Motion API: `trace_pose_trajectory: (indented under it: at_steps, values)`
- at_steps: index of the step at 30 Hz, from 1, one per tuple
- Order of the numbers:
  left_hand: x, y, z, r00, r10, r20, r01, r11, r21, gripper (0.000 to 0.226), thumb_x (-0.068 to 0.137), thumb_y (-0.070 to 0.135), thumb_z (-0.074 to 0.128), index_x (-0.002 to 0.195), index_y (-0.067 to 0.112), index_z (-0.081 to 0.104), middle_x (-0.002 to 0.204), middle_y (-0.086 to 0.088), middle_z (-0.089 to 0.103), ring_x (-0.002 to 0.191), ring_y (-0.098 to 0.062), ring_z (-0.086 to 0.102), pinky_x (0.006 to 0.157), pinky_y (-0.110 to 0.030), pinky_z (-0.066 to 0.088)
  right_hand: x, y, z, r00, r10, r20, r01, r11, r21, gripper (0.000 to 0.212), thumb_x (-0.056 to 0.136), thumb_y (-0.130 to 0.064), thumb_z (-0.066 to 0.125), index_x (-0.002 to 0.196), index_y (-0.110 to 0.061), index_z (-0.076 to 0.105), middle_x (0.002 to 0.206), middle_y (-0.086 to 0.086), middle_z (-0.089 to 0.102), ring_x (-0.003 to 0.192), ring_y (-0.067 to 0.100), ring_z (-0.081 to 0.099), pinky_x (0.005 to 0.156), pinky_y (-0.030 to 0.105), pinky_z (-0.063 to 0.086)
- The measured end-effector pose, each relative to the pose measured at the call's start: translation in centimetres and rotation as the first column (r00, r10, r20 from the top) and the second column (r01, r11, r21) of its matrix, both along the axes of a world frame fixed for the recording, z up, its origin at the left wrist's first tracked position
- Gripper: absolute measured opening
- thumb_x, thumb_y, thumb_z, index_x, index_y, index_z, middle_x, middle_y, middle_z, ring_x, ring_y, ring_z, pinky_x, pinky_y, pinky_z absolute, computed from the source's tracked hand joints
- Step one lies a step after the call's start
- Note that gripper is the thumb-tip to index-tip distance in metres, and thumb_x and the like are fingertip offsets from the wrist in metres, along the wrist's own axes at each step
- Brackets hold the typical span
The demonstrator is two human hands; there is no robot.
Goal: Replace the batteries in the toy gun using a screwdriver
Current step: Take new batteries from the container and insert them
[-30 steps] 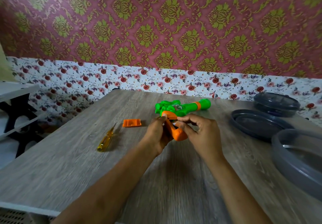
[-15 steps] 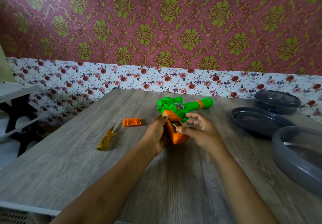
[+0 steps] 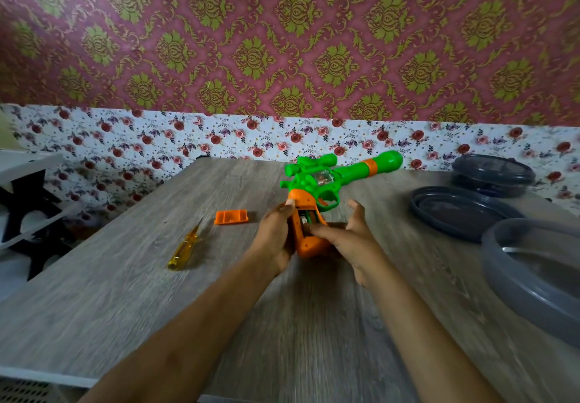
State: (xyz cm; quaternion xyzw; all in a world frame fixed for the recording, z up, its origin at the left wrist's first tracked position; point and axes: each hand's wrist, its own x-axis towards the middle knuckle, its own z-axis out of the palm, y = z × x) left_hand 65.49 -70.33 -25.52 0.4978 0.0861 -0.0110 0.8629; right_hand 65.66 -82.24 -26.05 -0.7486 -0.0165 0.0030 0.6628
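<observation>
A green toy gun with an orange grip is tilted up off the wooden table, barrel pointing far right. My left hand grips the orange handle from the left side. My right hand touches the handle from the right, thumb at the open battery compartment, fingers spread upward. Inside the compartment something metallic shows. The orange battery cover lies on the table to the left. A yellow-handled screwdriver lies further left.
Three dark grey plastic pieces sit at the right: a closed round container, a lid and a large bowl near the right edge. A white shelf stands left of the table.
The gun has been tipped more upright, barrel rising. My right hand's fingers have uncurled from the handle and spread, with the thumb staying at the compartment.
</observation>
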Motion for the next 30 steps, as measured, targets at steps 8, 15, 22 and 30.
trace_pose_trajectory:
  at_steps: [8, 15, 22, 30]
  values:
    - [-0.7, 0.2, 0.7, 0.989, -0.062, 0.133, 0.053, 0.996, 0.066, 0.030, 0.102, 0.020, 0.037, 0.128, 0.010, 0.048, 0.117, -0.014, 0.060, 0.098, -0.025, 0.061, 0.076, -0.038, 0.053, 0.9, -0.5, 0.5, 0.982, 0.190, -0.013, -0.163, 0.874, 0.458, 0.023, 0.083, -0.020, 0.060, 0.105, -0.015, 0.062, 0.089, 0.003, 0.068, 0.086, 0.018, 0.062, 0.075, 0.032, 0.048]
    - [-0.5, 0.5, 0.2, 0.962, -0.180, 0.204, 0.117, 0.951, 0.286, 0.025, 0.100, 0.013, 0.040, 0.120, 0.012, 0.055, 0.114, -0.011, 0.064, 0.106, -0.024, 0.060, 0.093, -0.035, 0.047, 1.2, -0.6, -0.8, 0.984, 0.167, -0.056, -0.121, 0.874, 0.471, 0.048, 0.075, -0.008, 0.067, 0.121, -0.011, 0.052, 0.103, 0.007, 0.066, 0.100, 0.025, 0.061, 0.089, 0.044, 0.049]
    - [0.4, 3.0, 1.0, 0.977, -0.055, 0.204, -0.109, 0.696, 0.710, 0.023, 0.091, 0.010, 0.059, 0.113, 0.007, 0.066, 0.099, -0.002, 0.068, 0.086, -0.008, 0.058, 0.072, -0.019, 0.044, 1.7, -1.0, -1.2, 0.977, 0.204, -0.070, -0.152, 0.881, 0.448, 0.048, 0.069, -0.009, 0.071, 0.112, -0.014, 0.053, 0.097, 0.005, 0.066, 0.091, 0.023, 0.062, 0.081, 0.041, 0.051]
    - [1.6, 8.8, 0.4, 0.940, 0.236, 0.244, -0.227, -0.098, 0.969, 0.037, 0.088, 0.009, 0.056, 0.124, 0.013, 0.060, 0.125, -0.015, 0.060, 0.114, -0.033, 0.053, 0.095, -0.041, 0.046, 1.9, -0.9, -1.0, 0.978, 0.204, -0.053, -0.145, 0.835, 0.531, 0.028, 0.083, 0.005, 0.056, 0.092, -0.020, 0.047, 0.087, 0.001, 0.061, 0.078, 0.017, 0.059, 0.069, 0.036, 0.049]
